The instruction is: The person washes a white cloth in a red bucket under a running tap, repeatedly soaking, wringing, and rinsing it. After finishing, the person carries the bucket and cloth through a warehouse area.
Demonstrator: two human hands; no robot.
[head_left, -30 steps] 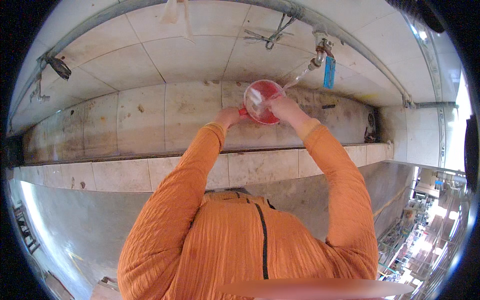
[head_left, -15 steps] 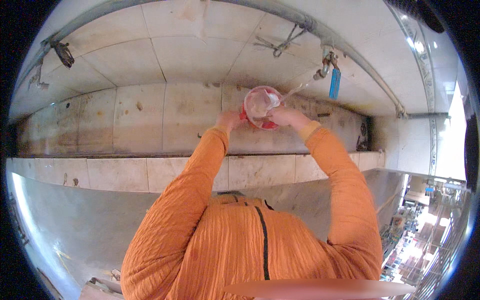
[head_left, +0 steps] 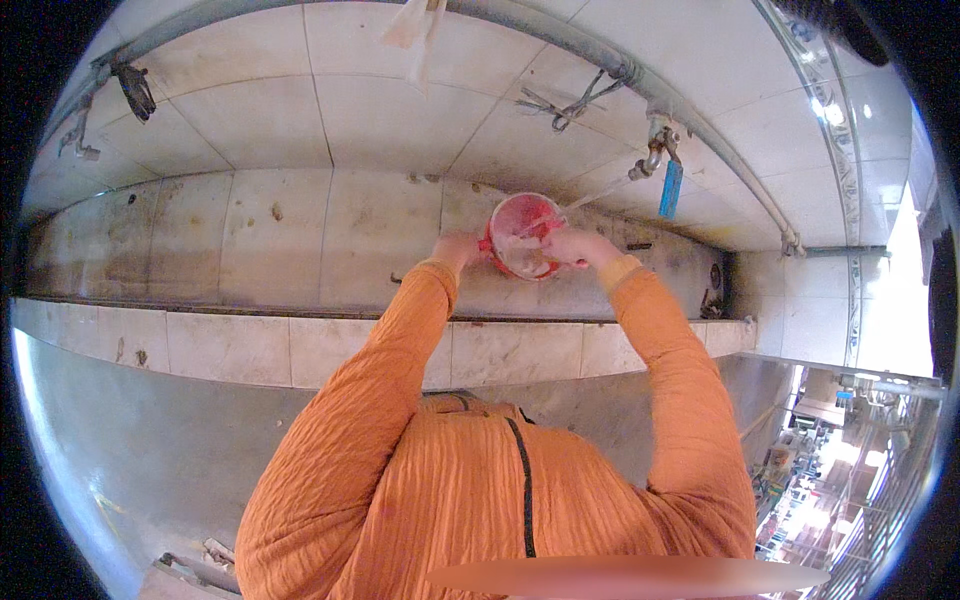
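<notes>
A round red vessel [head_left: 500, 262], pale inside, is held over the tiled trough under a thin stream from the tap [head_left: 648, 165]. My left hand [head_left: 458, 250] is closed on a red grip at its left side. On the opposite side my right hand [head_left: 578, 246] is closed at the rim, with a bit of red showing below it; its fingertips reach over the opening and are partly blurred. Some water and something pale show inside, too unclear to name.
A blue tag or handle [head_left: 671, 190] hangs beside the tap. The pipe [head_left: 560, 35] runs along the wall with wire tied on it. Another tap [head_left: 80, 145] is at the far left. The trough's tiled front ledge [head_left: 370, 350] lies between me and the basin.
The vessel has come slightly nearer to me, and its red inner wall shows more. My right hand has drawn back a little to the rim. The view has also shifted slightly.
</notes>
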